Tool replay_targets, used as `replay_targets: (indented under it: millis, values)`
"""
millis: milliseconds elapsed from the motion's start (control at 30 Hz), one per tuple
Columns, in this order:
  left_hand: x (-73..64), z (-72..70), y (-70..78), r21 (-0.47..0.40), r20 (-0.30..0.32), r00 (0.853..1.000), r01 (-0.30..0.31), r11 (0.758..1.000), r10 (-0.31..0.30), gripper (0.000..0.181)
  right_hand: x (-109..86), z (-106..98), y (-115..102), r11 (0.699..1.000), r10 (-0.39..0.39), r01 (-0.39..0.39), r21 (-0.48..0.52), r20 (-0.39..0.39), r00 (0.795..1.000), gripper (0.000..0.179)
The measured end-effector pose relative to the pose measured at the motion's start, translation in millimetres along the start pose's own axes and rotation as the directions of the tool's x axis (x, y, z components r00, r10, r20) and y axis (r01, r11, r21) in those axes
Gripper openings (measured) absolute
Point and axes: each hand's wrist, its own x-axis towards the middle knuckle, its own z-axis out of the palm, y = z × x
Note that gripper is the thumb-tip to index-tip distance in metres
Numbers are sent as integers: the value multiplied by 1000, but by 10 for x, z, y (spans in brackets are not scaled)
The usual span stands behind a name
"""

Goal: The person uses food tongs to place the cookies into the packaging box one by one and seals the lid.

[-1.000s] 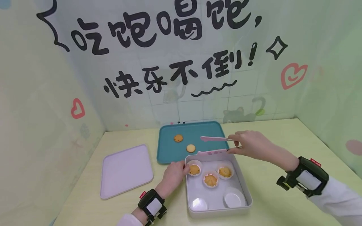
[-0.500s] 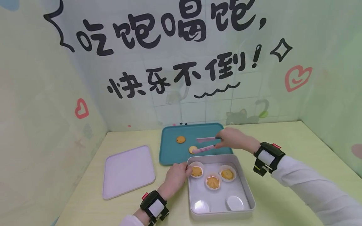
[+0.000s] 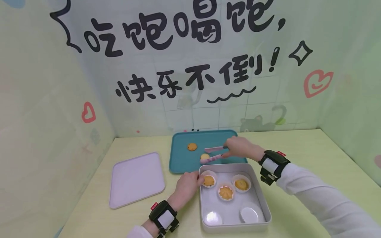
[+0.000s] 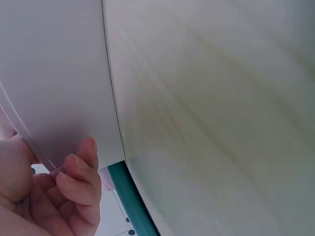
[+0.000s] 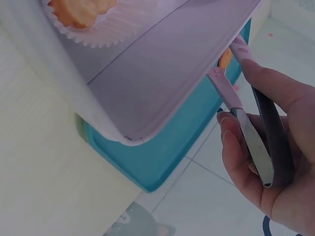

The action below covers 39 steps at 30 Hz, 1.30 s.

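My right hand [image 3: 240, 147] grips metal tongs [image 5: 253, 142] with pink tips [image 3: 210, 160], reaching over the teal tray [image 3: 181, 165]. The spread tips lie on either side of a round pale cookie [image 3: 205, 156]. Farther left on that tray is a browner, dotted cookie [image 3: 192, 146]. At the back left corner of a white rectangular box [image 3: 235, 228], my left hand [image 3: 188, 186] pinches the rim, its curled fingers outside the wall in the left wrist view. Inside the box, three fluted paper cups hold cookies: one dotted [image 3: 209, 180], one flower-shaped [image 3: 226, 193], one golden [image 3: 241, 184].
Two more paper cups, one at the front right [image 3: 249, 215] and one at the front left [image 3: 213, 217], stand in the box without cookies. A lilac tray [image 3: 137, 180] lies to the left. A printed backdrop [image 3: 184, 112] rises behind the table.
My right hand has moved left and forward, carrying the tongs from above the box's back edge to the pale cookie. My left hand stays at the box corner.
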Motion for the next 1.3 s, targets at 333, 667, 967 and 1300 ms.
replay_targets:
  millis: [333,667,967,1300]
  values:
    - [7,2,8,19,-8,1000,3,1000,-3,27,15,6,-52,998,54,-55,4,93,994,34]
    - [-3,-14,17,15,-10,1000,1,1000,0,28,25,-28,-111,999,-2,4,-34,60,998,22]
    - [-12,-22,21,-3,-4,1000,5,1000,-5,28,2,36,-69,997,-75,75,-14,-27,997,38]
    - [-4,-13,22,-7,10,1000,22,1000,-21,26,-114,12,48,998,-51,54,27,-106,993,31]
